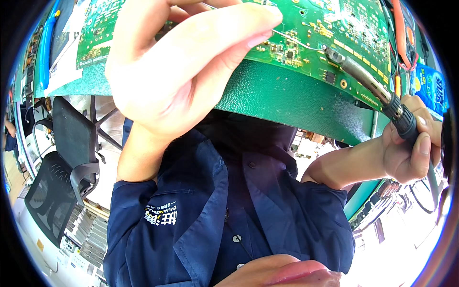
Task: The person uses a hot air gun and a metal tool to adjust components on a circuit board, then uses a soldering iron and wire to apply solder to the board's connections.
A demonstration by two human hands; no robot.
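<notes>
My left hand (pixel 177 62) pinches a thin length of solder wire (pixel 299 42) between thumb and forefinger. The wire runs right across a large green circuit board (pixel 313 72), and its far end meets or nearly meets the tip of a soldering iron (pixel 366 79). Wrapped round the iron's black grip is my right hand (pixel 413 143), at the right of the view. The iron slants up and left, its worn metal end over the board's small parts and gold pads. My left hand hides part of the board. Whether the tip touches the board I cannot tell.
The board lies on a green work surface (pixel 267 93) with a curved near edge. A long blue tool (pixel 46 50) is at the left. Orange handles (pixel 401 33), cables and a blue packet (pixel 430 86) are at the right. Behind, at left, stands a black mesh chair (pixel 71 138).
</notes>
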